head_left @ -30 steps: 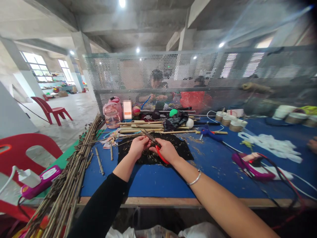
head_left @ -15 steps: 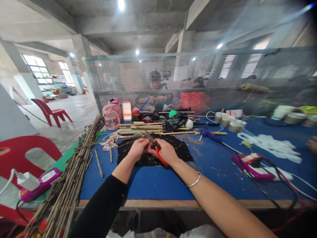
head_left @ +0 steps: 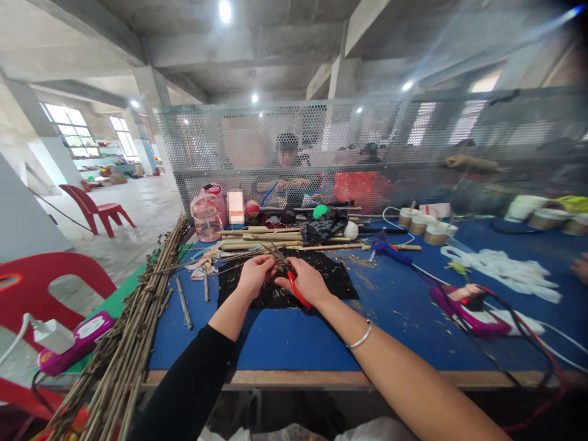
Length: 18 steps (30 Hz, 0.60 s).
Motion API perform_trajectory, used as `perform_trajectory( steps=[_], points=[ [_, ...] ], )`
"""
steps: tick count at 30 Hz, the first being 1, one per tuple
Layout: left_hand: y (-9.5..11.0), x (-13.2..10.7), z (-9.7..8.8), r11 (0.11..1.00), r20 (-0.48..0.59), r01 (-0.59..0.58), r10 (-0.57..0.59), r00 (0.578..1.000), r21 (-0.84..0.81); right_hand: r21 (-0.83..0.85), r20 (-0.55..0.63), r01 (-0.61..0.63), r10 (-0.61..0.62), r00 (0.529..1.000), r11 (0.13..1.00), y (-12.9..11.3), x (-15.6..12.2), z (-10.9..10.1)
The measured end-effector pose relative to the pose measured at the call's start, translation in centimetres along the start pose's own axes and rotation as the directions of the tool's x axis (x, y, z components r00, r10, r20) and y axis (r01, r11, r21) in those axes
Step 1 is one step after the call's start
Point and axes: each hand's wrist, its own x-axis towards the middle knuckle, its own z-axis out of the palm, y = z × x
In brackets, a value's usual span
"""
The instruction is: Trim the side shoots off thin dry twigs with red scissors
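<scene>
Right hand: centre of frame; I see the right hand (head_left: 307, 280) wrapped round the red-handled scissors (head_left: 299, 290), a silver bangle (head_left: 362, 335) on its wrist.
Scissors: mid-frame, over the dark cloth; red loops low in the palm, blades angled to upper left, close by the other hand's fingertips.
Left hand: just left of centre; on the left hand (head_left: 255, 275) I make out thumb and fingertips drawn together. Too small for me to tell what they pinch, if anything.
Black cloth: centre, under both hands; the black cloth (head_left: 342, 283) is strewn with pale clippings and lies on the blue tabletop (head_left: 294, 349).
Twigs: lower left; a long bundle of dry twigs (head_left: 120, 343) slants over the table's edge. Short cut stick (head_left: 184, 304) lies to its right.
Back of table: upper middle; pale bamboo sticks (head_left: 261, 236), a green ball (head_left: 320, 211), a white ball (head_left: 351, 229), pink bottle (head_left: 207, 219) at their left.
Right side: blue glue gun (head_left: 391, 251) right of the cloth; purple power strip (head_left: 473, 317) farther right.
Others: I note a person (head_left: 287, 162) behind the perforated screen (head_left: 202, 138); someone else's hand, blurred, at the right edge.
</scene>
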Motion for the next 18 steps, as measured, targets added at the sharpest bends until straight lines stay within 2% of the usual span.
perform_trajectory(
  steps=[3,8,13,18],
  points=[
    [0.05,-0.01,0.2,0.999,0.03,-0.034,0.034,0.999,0.009,-0.014,-0.013,0.046,-0.046,0.999,0.999,0.06,0.02,0.14],
    [0.1,-0.32,0.74,0.996,0.014,-0.07,0.069,0.998,0.06,-0.002,-0.05,0.104,-0.104,0.993,0.995,0.26,0.2,0.46],
    [0.31,-0.75,1.0,0.984,0.016,-0.122,0.121,0.993,0.13,0.074,-0.088,0.132,-0.126,0.988,0.988,0.22,0.22,0.51],
    [0.31,-0.75,0.73,0.942,0.01,-0.218,0.222,0.975,0.257,0.137,-0.058,0.124,-0.117,0.991,0.983,0.5,0.3,0.3]
  ],
)
